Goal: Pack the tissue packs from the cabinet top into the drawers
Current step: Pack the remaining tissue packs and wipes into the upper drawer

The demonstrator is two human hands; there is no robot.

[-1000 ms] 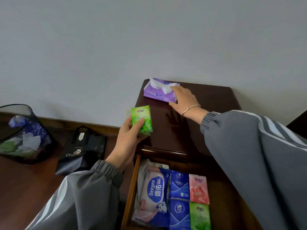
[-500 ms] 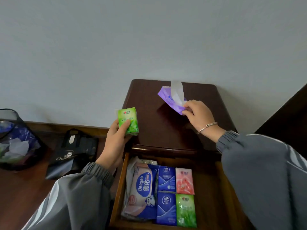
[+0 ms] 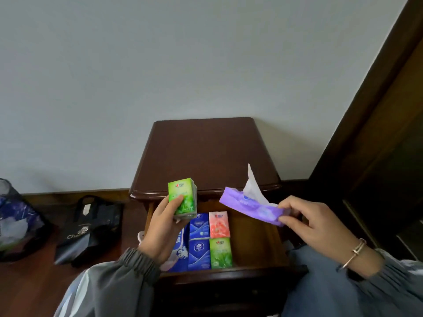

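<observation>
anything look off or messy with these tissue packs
Yes: the purple pack pinched in the right hand is open, and a white tissue sticks up loose from it. The green pack in the left hand and the packs in the drawer look intact, in neat rows.

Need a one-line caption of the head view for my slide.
Left hand holds a green tissue pack and right hand pinches a purple pack above the open drawer.
</observation>
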